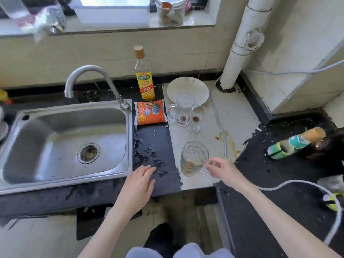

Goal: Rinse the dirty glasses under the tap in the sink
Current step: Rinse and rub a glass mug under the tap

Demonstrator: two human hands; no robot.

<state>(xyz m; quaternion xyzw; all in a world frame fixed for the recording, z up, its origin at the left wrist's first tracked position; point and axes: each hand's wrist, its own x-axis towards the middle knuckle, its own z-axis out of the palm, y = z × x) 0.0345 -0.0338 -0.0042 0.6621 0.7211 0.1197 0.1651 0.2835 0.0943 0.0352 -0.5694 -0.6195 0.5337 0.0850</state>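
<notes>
Hands (138, 180) on worn black counter (279, 175)

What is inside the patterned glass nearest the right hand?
The patterned glass holds a shallow brownish residue near its bottom; otherwise it looks empty. The embossed wall blurs the residue's details.

Bright window (113, 0) daylight, blurred, warped edges

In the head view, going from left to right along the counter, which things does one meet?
Steel sink → curved metal tap → orange food packet → clear glass mug with handle → white drain pipe → lying green-labelled bottle.
</notes>
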